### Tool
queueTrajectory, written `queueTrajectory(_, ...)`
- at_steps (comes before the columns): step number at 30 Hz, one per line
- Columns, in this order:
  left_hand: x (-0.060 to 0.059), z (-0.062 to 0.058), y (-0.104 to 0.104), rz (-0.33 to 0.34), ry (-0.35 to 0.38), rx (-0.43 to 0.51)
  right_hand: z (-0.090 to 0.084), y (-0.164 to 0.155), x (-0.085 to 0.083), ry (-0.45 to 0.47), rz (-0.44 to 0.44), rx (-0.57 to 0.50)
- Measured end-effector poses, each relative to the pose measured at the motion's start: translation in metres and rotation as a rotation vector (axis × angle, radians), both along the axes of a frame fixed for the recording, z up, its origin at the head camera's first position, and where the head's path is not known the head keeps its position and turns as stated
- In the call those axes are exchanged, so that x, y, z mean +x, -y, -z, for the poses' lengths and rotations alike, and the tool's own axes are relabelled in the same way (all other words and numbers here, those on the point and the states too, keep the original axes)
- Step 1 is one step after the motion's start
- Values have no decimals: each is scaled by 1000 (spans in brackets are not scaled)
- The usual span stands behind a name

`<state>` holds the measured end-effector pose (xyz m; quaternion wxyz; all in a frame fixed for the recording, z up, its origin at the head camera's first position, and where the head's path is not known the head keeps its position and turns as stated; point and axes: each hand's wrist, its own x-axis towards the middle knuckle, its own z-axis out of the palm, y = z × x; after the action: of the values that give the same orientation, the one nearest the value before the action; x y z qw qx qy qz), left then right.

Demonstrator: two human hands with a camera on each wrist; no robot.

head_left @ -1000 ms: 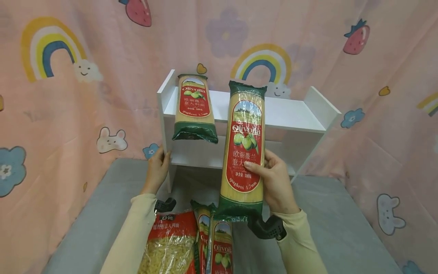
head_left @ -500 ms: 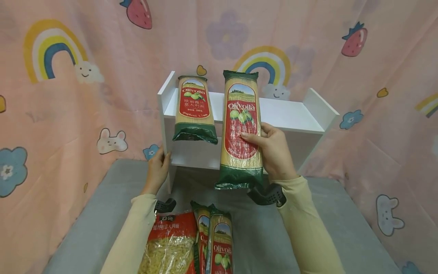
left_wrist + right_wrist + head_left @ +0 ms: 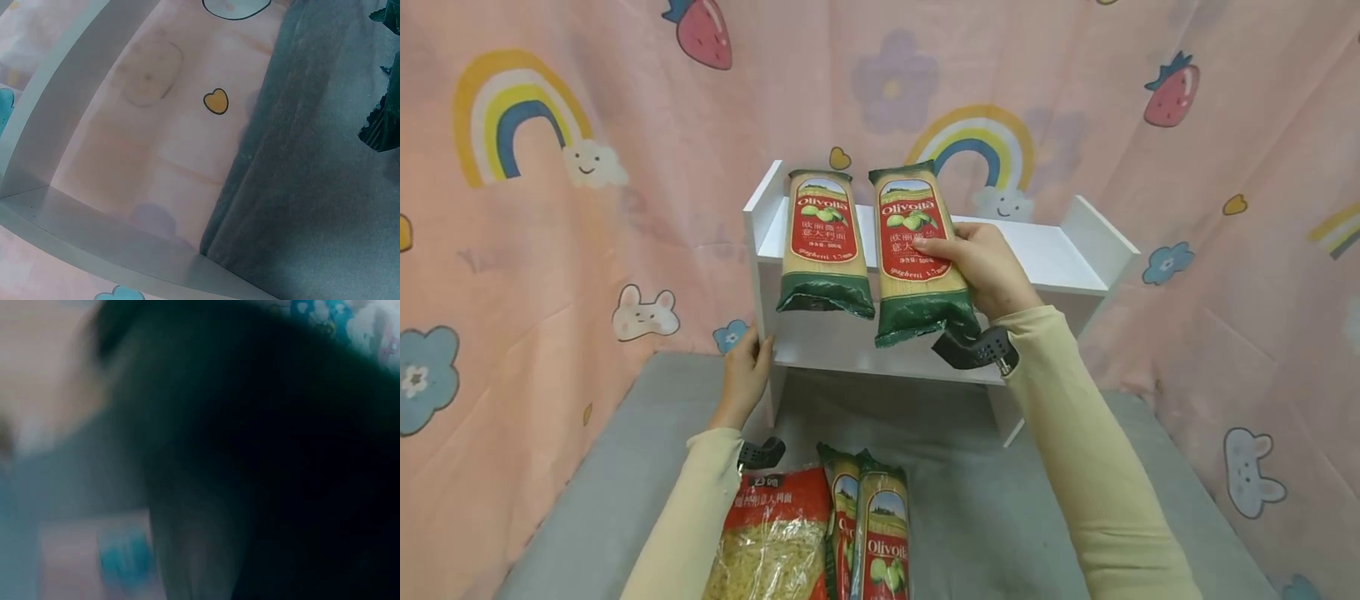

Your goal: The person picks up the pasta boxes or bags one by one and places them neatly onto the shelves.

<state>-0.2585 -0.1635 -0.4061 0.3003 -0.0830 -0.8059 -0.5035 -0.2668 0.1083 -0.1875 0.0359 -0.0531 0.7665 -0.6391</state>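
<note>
In the head view my right hand [image 3: 992, 267] holds a spaghetti packet [image 3: 913, 237] by its right edge, thumb across the red label. The packet is tilted over the upper board of a white shelf [image 3: 1045, 254], its green lower end jutting out past the front edge. Left of it, and close by, another spaghetti packet [image 3: 825, 237] lies on the same board, also overhanging. My left hand [image 3: 745, 375] grips the shelf's left side panel, with some fingers hidden behind it. In the right wrist view, a dark blur covers most of the picture.
On the grey cloth [image 3: 970, 500] in front lie a red-topped pasta bag [image 3: 775, 533] and two more spaghetti packets, one of them [image 3: 883, 533] nearest the middle. The shelf has a lower board [image 3: 827, 342]. A patterned pink curtain [image 3: 700, 208] hangs behind.
My right hand has moved the spaghetti packet up, away from me and slightly left, over the upper board and nearer the other packet. My left hand has stayed on the side panel.
</note>
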Motion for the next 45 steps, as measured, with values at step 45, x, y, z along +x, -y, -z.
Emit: queueTrajectory(45,2,-1,-2,5,-11,28,49,-19,43,-100,-185,-267)
